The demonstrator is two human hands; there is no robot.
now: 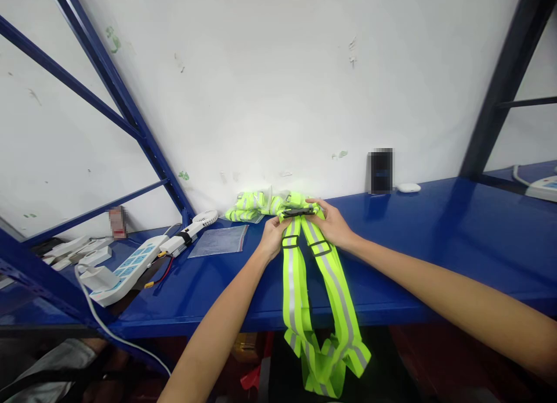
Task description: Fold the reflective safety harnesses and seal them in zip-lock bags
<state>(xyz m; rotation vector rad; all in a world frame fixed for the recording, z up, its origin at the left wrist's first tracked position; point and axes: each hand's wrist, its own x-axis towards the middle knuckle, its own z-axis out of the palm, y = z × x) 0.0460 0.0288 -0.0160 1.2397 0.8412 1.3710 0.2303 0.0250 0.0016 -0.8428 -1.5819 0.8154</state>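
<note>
A neon-yellow reflective strap harness (340,287) with grey stripes hangs over the front edge of the blue table. Its black buckle (299,212) lies across the top, between my two hands. My left hand (272,238) grips the strap at the buckle's left end. On the other side, my right hand (333,222) pinches the strap near the buckle's right end. Two black sliders sit on the straps just below. Behind my hands, more neon straps in clear bags (250,204) rest against the wall.
On the blue table (418,234) lie a flat clear bag (219,241), a white fan (204,218) and a power strip (130,270) at left. A dark upright box (380,171) and a white case (409,187) stand at the back right. Blue rack posts rise at left.
</note>
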